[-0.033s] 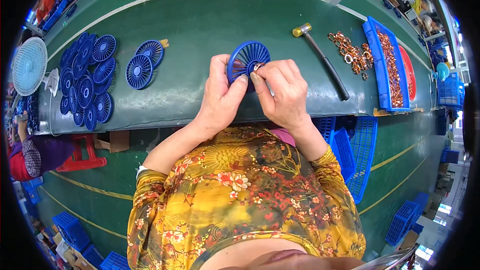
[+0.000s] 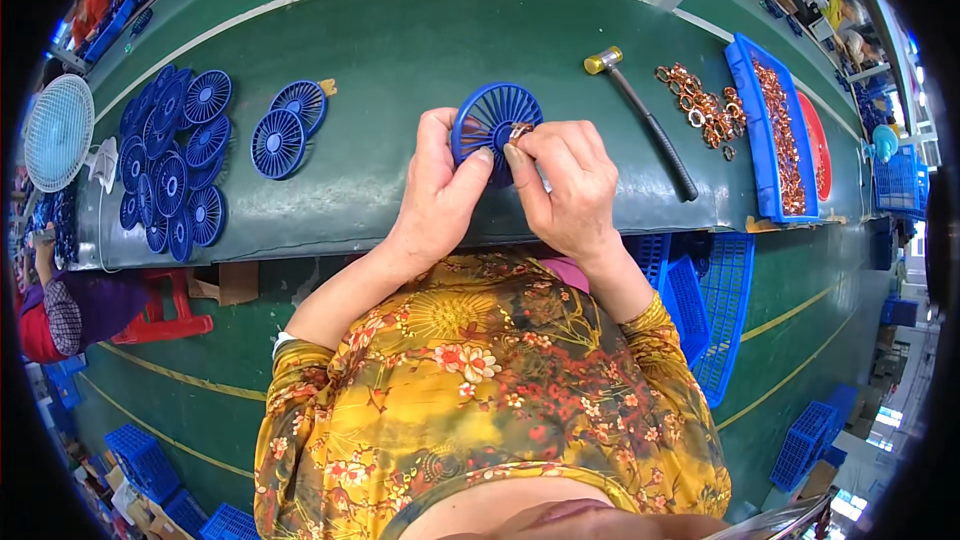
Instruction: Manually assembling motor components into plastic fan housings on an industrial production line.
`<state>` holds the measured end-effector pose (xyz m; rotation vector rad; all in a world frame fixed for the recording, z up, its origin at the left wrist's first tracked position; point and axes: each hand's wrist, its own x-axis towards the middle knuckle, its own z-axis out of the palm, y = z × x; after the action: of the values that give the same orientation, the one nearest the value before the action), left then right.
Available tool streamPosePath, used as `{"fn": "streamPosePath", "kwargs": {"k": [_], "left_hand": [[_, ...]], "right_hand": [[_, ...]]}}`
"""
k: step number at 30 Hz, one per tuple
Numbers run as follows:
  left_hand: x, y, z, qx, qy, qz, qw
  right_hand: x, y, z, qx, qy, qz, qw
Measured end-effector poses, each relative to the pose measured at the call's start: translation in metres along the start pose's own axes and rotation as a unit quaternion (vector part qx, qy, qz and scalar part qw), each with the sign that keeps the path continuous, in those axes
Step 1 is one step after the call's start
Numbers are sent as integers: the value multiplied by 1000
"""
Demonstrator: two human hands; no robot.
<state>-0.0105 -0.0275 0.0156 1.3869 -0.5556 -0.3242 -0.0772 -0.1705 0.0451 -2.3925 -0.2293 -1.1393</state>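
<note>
My left hand [image 2: 436, 195] is closed round the left rim of a blue spoked plastic wheel [image 2: 497, 102], which is held tilted above the green table. At the wheel's hub, the fingers and thumb of my right hand [image 2: 575, 180] pinch a small copper-coloured ring [image 2: 519, 131]. My fingers partly cover the ring, and I cannot tell whether it is seated on the hub. A hammer [image 2: 646, 116] with a yellow head and black handle lies to the right. Beyond it are loose copper-coloured rings [image 2: 700, 105].
A blue tray [image 2: 746, 100] of copper-coloured pieces stands at the right, beside a red dish [image 2: 818, 145]. Two blue wheels [image 2: 278, 143] lie left of my hands, with a pile of similar wheels [image 2: 170, 155] farther left. A fan [image 2: 60, 133] stands at the far left.
The wheel has shifted very slightly to the right in my hands, and a little more of the ring shows. Everything else looks the same.
</note>
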Motion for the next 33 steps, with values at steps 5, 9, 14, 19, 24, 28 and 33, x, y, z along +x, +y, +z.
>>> {"fn": "streamPosePath", "kwargs": {"k": [5,9,14,19,24,28,33], "left_hand": [[0,8,9,-62,-4,-16,998],[-3,-2,7,49,-1,54,997],[-4,4,6,-30,-36,8,999],[-6,28,-6,-159,-141,-75,974],[-12,28,-7,-168,-162,-166,958],[-5,10,1,125,-111,34,985],[8,-25,1,507,-93,226,826]], "right_hand": [[0,1,-3,-7,5,3,1000],[-2,-1,0,-23,-73,21,997],[-14,-4,7,-14,-22,64,998],[-9,-1,-20,2,-56,22,998],[-7,20,-38,172,-171,-15,970],[-11,55,-42,275,-164,117,940],[-22,180,-66,-344,-35,348,871]]}}
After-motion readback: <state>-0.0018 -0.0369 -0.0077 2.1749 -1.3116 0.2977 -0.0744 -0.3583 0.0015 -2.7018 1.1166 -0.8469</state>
